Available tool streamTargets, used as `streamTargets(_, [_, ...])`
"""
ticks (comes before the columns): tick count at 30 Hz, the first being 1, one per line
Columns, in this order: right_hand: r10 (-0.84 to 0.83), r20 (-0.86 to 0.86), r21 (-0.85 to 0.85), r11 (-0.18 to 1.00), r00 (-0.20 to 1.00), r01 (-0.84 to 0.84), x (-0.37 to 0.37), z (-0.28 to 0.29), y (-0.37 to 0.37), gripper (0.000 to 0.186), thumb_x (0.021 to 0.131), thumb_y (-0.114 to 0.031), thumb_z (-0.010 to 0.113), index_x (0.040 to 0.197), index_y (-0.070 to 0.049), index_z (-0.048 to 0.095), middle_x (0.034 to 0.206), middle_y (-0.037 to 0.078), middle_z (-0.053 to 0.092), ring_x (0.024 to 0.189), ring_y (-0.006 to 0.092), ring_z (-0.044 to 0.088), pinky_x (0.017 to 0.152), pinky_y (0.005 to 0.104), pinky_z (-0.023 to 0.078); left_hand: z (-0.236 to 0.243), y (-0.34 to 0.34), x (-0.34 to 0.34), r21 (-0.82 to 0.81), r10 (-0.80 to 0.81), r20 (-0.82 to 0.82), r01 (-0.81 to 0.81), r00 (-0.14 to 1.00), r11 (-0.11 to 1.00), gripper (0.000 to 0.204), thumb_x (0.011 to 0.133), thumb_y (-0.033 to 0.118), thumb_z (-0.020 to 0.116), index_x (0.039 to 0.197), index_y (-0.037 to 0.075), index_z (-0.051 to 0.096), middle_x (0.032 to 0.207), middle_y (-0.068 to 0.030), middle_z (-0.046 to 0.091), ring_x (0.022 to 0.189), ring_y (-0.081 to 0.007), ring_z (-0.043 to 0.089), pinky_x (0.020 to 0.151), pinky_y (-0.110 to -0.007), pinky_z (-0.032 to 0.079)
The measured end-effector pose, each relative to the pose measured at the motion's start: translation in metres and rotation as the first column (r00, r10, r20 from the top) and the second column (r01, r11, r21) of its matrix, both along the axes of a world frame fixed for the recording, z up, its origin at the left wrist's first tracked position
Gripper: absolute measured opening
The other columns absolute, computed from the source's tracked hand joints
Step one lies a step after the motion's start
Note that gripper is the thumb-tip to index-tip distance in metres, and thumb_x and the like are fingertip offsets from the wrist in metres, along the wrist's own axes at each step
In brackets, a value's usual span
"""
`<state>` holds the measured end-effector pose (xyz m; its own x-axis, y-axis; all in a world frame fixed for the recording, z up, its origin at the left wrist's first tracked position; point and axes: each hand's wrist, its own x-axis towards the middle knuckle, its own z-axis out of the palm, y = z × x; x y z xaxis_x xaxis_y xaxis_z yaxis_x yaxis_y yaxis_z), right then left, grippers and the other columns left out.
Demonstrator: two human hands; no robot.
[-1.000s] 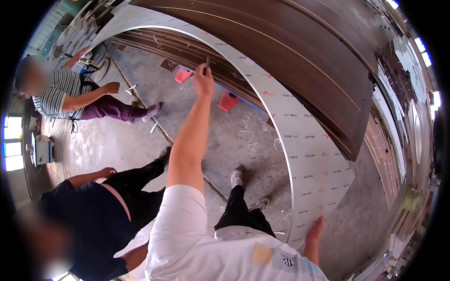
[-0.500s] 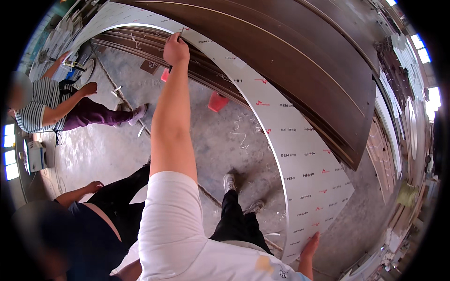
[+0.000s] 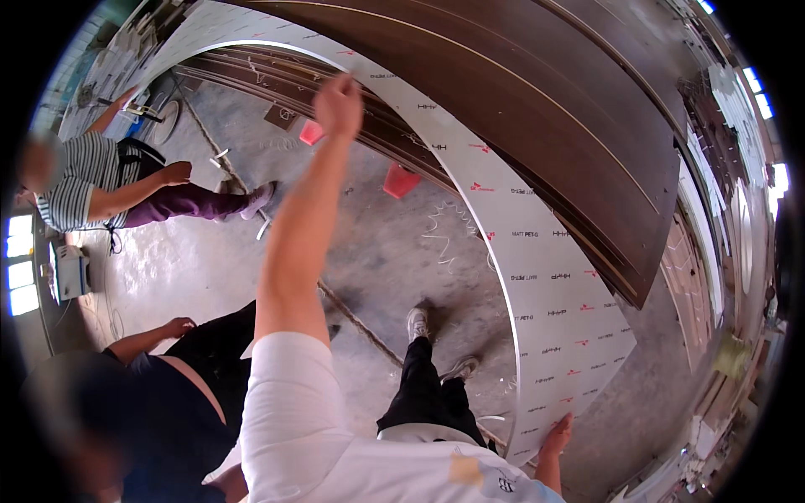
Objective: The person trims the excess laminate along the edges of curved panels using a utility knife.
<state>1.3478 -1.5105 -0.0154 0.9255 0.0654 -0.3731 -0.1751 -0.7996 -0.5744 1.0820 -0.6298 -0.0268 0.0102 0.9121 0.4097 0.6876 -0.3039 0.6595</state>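
Observation:
A long pale board point(image 3: 549, 293) with repeated small printing curves from the far left round to my lower right. My left hand point(image 3: 340, 105) is closed, reaching forward to the inner edge of that board; what it grips, if anything, cannot be made out. Down at the near end, my right hand point(image 3: 556, 436) lies against the board's lower right edge, its fingers stretched out. Beneath and beyond the board are large dark brown panels point(image 3: 503, 109).
A co-worker in a striped shirt point(image 3: 80, 184) stands at the far left by the board's other end. Another in dark clothes point(image 3: 176, 419) is close on my left. Red objects point(image 3: 401, 179) and curly white shavings point(image 3: 444, 235) lie on the concrete floor point(image 3: 201, 268).
My left hand has come away from the board's edge slightly and moved to the right; the small dark tool it held is no longer visible. My right hand stays at the near end.

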Motion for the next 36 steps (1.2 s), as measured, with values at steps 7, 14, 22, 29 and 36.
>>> streamTargets(7, [-0.041,-0.032,0.003,0.999,0.999,0.041,-0.001,0.003,-0.007,0.058,0.112,-0.045,0.045,0.139,0.004,0.059,0.117,0.008,0.068,0.094,0.0177,0.058,0.086,0.0322,0.048,0.005,0.065,-0.008,0.009,0.161,-0.295,-0.166,0.942,0.986,0.030,0.095,0.021,0.062,0.121,0.025,0.076,0.119,-0.0064,0.074,0.105,-0.0319,0.071,0.086,-0.048,0.058])
streamTargets(14, [-0.036,-0.062,-0.038,0.999,0.997,0.034,-0.001,0.017,0.016,0.064,0.110,-0.050,0.045,0.141,0.004,0.058,0.109,0.010,0.067,0.093,0.0200,0.058,0.086,0.0332,0.049,-0.019,-0.073,0.041,0.034,-0.173,-0.200,0.184,0.964,0.982,0.018,0.094,0.015,0.059,0.104,0.016,0.074,0.100,-0.0106,0.070,0.095,-0.0360,0.067,0.082,-0.047,0.055])
streamTargets(22, [-0.072,-0.083,-0.149,0.987,0.994,0.059,0.001,0.019,0.014,0.067,0.110,-0.052,0.042,0.148,0.002,0.053,0.125,0.013,0.067,0.105,0.0231,0.061,0.094,0.0337,0.048,-0.009,-0.109,0.042,-0.094,-0.206,0.210,0.229,0.956,0.969,0.015,0.098,0.019,0.062,0.096,0.007,0.071,0.097,-0.0149,0.069,0.091,-0.0356,0.067,0.076,-0.047,0.051])
streamTargets(29, [-0.100,-0.141,0.045,0.993,0.985,0.108,-0.002,0.015,0.013,0.070,0.109,-0.053,0.043,0.149,0.003,0.051,0.135,0.014,0.064,0.112,0.0236,0.060,0.099,0.0349,0.047,-0.012,0.006,0.025,0.116,0.107,-0.054,-0.101,0.993,0.988,0.024,0.094,0.016,0.061,0.111,0.018,0.077,0.107,-0.0091,0.072,0.099,-0.0348,0.069,0.082,-0.046,0.056])
streamTargets(36, [0.020,-0.136,0.030,0.999,0.990,-0.016,-0.001,0.022,0.024,0.067,0.111,-0.048,0.042,0.152,0.004,0.047,0.145,0.016,0.060,0.122,0.0253,0.059,0.105,0.0355,0.047,-0.022,-0.184,0.073,0.097,-0.250,0.015,0.247,0.968,0.964,0.009,0.094,0.018,0.060,0.095,0.014,0.069,0.094,-0.0112,0.066,0.090,-0.0372,0.065,0.072,-0.048,0.053])
